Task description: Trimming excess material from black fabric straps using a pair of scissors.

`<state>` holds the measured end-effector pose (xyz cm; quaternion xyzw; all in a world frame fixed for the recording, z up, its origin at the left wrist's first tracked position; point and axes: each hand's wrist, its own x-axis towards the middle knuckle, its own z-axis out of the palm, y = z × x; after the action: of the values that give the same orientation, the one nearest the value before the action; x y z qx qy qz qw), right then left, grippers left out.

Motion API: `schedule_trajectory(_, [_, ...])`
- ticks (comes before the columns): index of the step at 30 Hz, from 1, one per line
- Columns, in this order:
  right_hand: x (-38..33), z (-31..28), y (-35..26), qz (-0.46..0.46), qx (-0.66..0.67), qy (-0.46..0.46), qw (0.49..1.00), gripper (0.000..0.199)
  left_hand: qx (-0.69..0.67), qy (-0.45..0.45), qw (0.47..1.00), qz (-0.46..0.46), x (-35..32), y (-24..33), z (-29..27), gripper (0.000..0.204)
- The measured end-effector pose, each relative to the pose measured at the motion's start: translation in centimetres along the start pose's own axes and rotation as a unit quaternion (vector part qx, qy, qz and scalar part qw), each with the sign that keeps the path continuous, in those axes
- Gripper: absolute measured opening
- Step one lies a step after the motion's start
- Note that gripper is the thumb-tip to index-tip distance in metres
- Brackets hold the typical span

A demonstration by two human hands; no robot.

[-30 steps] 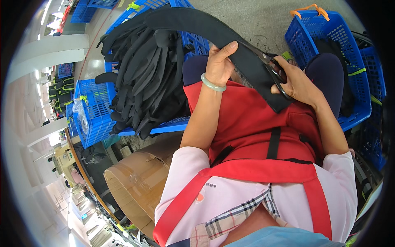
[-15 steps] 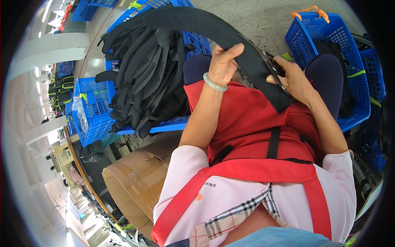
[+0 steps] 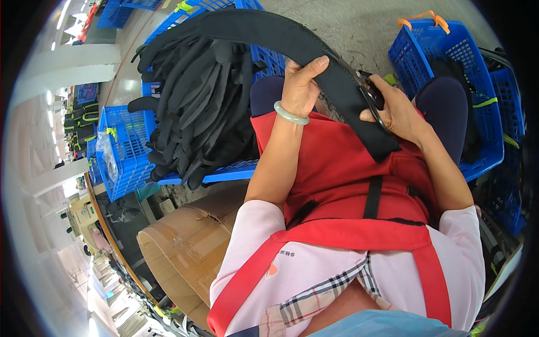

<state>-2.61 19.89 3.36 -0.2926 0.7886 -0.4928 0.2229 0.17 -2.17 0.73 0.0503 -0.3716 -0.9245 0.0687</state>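
Note:
A long, curved black padded strap (image 3: 343,96) arches from the upper left down across my lap. My left hand (image 3: 303,84), with a pale bangle at the wrist, is closed around its middle, thumb on top. At the strap's right edge, near its lower end, my right hand (image 3: 400,112) grips dark-handled scissors (image 3: 375,98). Their blades lie along that edge; the fingers partly hide them, and I cannot tell whether they are cutting. The lower end of the strap rests over my red apron (image 3: 337,163). Its far end merges with a heap of similar black straps (image 3: 196,106).
A blue plastic crate (image 3: 210,176) carries the heap at my left, with a smaller blue crate (image 3: 120,151) beyond it. Another blue crate (image 3: 469,36) with orange ties stands at my right. A large cardboard box (image 3: 185,236) sits by my left elbow.
The strap's lower part has shifted slightly down and bends more. My left hand has moved a little left and up along it. The scissors and right hand remain by the same edge.

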Motion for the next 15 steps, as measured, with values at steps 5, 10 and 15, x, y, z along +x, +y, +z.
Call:
schedule_trajectory(5, [-0.03, -0.54, -0.28, -0.041, -0.036, -0.03, 0.998, 0.068, -0.007, -0.035, 0.999, -0.007, 0.09, 0.04, -0.71, 0.015])
schedule_trajectory(10, [0.02, -0.67, 0.36, 0.033, -0.03, -0.057, 0.997, 0.065, -0.009, -0.027, 1.0, -0.012, 0.27, -0.16, -0.63, 0.014])
schedule_trajectory(15, [-0.44, -0.67, 0.7, 0.026, 0.01, -0.052, 0.998, 0.064, -0.022, -0.024, 0.999, -0.013, 0.11, -0.31, -0.74, 0.012])
